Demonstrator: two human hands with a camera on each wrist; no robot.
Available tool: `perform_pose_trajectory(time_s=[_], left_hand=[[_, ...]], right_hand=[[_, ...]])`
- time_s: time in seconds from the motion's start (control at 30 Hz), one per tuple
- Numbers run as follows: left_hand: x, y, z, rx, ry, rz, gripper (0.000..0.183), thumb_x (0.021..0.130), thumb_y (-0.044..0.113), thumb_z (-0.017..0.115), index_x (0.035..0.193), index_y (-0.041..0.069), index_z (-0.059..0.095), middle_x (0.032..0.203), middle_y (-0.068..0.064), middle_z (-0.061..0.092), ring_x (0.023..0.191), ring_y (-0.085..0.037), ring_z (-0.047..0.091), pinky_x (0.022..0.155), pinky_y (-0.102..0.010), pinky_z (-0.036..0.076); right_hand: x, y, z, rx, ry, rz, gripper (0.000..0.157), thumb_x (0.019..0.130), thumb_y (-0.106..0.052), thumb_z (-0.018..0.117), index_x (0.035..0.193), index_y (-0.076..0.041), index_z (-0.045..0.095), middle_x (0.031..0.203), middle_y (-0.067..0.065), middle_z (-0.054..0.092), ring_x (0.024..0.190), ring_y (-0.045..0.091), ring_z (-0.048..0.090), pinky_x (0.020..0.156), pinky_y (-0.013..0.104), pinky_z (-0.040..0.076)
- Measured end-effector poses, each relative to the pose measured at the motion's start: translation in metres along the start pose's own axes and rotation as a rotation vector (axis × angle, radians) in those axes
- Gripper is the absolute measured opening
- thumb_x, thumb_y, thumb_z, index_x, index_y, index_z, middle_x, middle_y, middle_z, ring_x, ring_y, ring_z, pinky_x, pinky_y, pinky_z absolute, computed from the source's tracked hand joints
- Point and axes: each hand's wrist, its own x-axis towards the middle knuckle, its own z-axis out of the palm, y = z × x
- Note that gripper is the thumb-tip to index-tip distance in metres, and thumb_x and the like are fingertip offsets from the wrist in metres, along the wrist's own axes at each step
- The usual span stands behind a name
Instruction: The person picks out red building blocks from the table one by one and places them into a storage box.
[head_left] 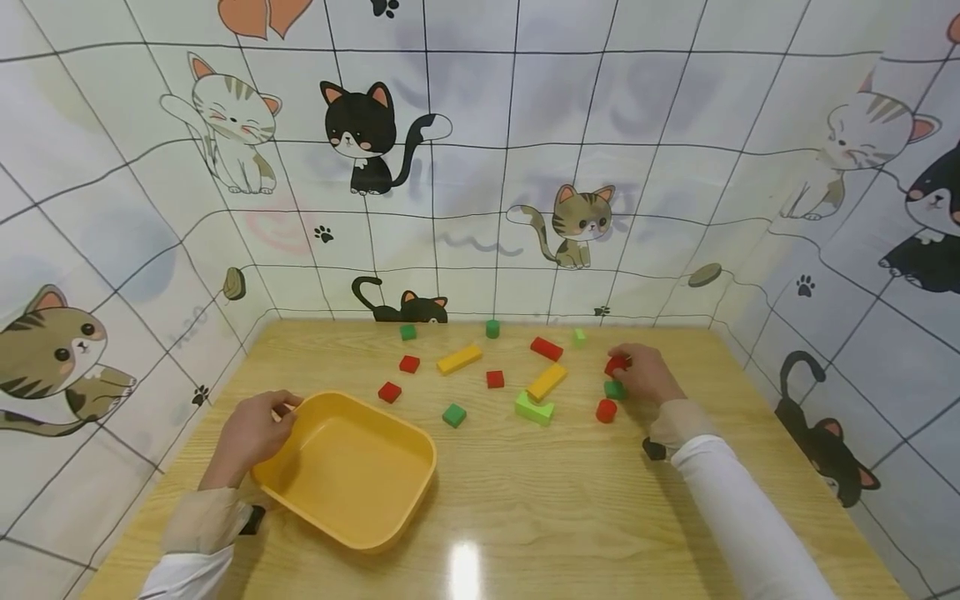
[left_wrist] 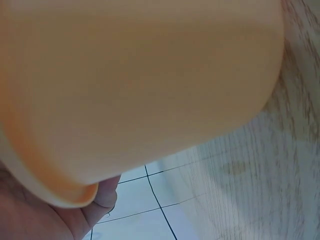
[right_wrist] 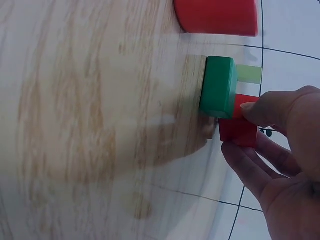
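My left hand (head_left: 258, 429) grips the rim of a yellow plastic basin (head_left: 352, 467) at its back left corner. In the left wrist view the basin's outer wall (left_wrist: 150, 90) fills most of the picture, and part of the left hand (left_wrist: 45, 215) shows at the lip. On the right, my right hand (head_left: 648, 377) pinches a red block (right_wrist: 237, 132) between thumb and fingers. Just in front of that block sits a green block (head_left: 614, 390), with a red cylinder (head_left: 606, 411) nearer still. The basin holds nothing visible.
Several loose blocks lie across the wooden table (head_left: 525, 500): a yellow bar (head_left: 460, 359), another yellow bar (head_left: 547, 382), a red bar (head_left: 546, 348), a light green notched block (head_left: 534, 408), a green cylinder (head_left: 492, 329) and a green block (head_left: 453, 416). A cat-print sheet (head_left: 480, 183) surrounds the table.
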Motion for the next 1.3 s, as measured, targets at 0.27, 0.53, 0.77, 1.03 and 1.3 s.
perform_pose_trajectory(time_s=[0.27,0.53,0.77,1.03,1.3], left_hand=[[0.000,0.001,0.000,-0.003,0.000,0.003,0.028,0.095,0.010,0.061,0.118,-0.003,0.071,0.097,-0.018,0.073,0.066,-0.016,0.057,0.058,-0.032,0.045],[0.000,-0.002,0.001,0.000,-0.007,-0.004,0.029,0.095,0.011,0.060,0.119,-0.003,0.070,0.099,-0.020,0.073,0.066,-0.016,0.057,0.058,-0.031,0.045],[0.000,-0.003,0.003,0.004,0.004,-0.003,0.029,0.095,0.010,0.059,0.119,-0.002,0.070,0.099,-0.020,0.073,0.064,-0.015,0.057,0.058,-0.031,0.045],[0.001,-0.003,0.002,0.013,0.010,-0.001,0.029,0.095,0.011,0.059,0.117,-0.003,0.070,0.098,-0.020,0.073,0.065,-0.016,0.057,0.059,-0.031,0.045],[0.002,-0.001,0.002,0.012,0.015,0.002,0.028,0.095,0.011,0.060,0.116,-0.002,0.071,0.097,-0.020,0.073,0.066,-0.017,0.057,0.058,-0.031,0.044]], right_hand=[[-0.002,0.002,0.000,0.008,0.015,-0.025,0.036,0.094,0.000,0.063,0.130,0.007,0.063,0.125,0.029,0.066,0.112,0.045,0.063,0.100,0.058,0.049],[-0.004,-0.004,-0.006,0.052,0.028,-0.023,0.038,0.094,-0.001,0.062,0.131,0.006,0.063,0.122,0.028,0.068,0.113,0.045,0.064,0.098,0.058,0.051],[-0.001,-0.023,-0.015,0.046,0.061,-0.070,0.037,0.093,0.000,0.065,0.129,0.007,0.064,0.123,0.028,0.068,0.113,0.046,0.066,0.098,0.057,0.053],[0.000,-0.050,-0.023,0.079,0.049,-0.093,0.036,0.094,0.000,0.066,0.130,0.005,0.065,0.124,0.026,0.068,0.113,0.041,0.065,0.097,0.054,0.055],[-0.003,-0.084,-0.025,0.121,0.039,-0.135,0.036,0.095,-0.001,0.066,0.131,0.003,0.065,0.125,0.022,0.066,0.113,0.037,0.064,0.098,0.050,0.056]])
